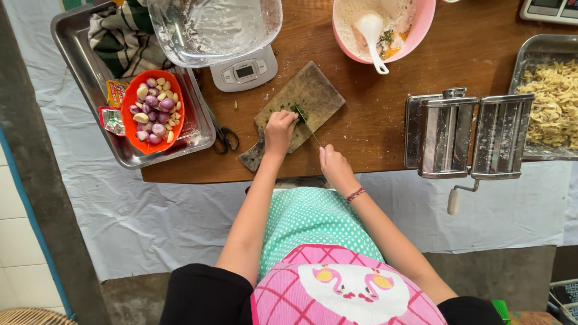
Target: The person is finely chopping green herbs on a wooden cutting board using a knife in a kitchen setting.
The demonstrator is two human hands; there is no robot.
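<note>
Pink-and-green apron (319,253) nearest; right hand (335,167) grips a knife (310,129), left hand (280,129) fingers curled on green herbs (298,112), cutting board (313,90) overhanging the table edge (180,176).

A small bunch of green herbs (298,112) lies on a worn wooden cutting board (313,90), mid-frame; a thin knife (311,130) angles beside it.

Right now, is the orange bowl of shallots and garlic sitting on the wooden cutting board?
No, the orange bowl sits in the metal tray, left of the cutting board.
</note>
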